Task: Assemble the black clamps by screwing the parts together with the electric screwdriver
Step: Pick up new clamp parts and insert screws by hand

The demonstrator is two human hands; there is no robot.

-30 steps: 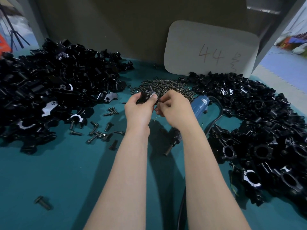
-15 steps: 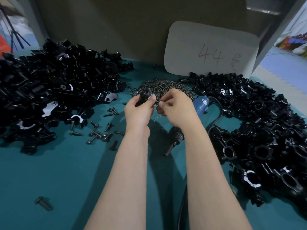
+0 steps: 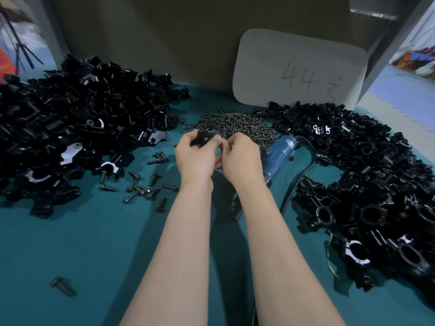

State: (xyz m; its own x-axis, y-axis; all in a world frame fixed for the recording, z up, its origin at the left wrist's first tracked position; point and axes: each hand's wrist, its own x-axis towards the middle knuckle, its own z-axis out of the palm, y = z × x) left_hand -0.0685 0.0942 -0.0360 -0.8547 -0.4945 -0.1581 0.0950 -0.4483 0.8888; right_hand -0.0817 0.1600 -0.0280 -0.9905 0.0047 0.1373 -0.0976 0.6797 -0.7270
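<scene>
My left hand (image 3: 194,158) grips a small black clamp part (image 3: 204,136) above the middle of the teal table. My right hand (image 3: 241,158) is pinched against the same part; its fingertips press at the part's right side, and whether they hold a screw is hidden. The blue electric screwdriver (image 3: 279,155) lies on the table just right of my right hand, its black cable (image 3: 296,182) curling toward me. A heap of small dark screws (image 3: 237,125) sits right behind my hands.
A big pile of black clamp parts (image 3: 70,128) fills the left side, another pile (image 3: 367,184) the right. Loose bolts (image 3: 143,187) lie scattered left of my forearms, one bolt (image 3: 62,286) near the front left. A grey card marked 44 (image 3: 299,71) leans on the back wall.
Both hands stayed together over the table; the clamp part in my left hand has turned slightly and the fingers of my right hand have shifted on it.
</scene>
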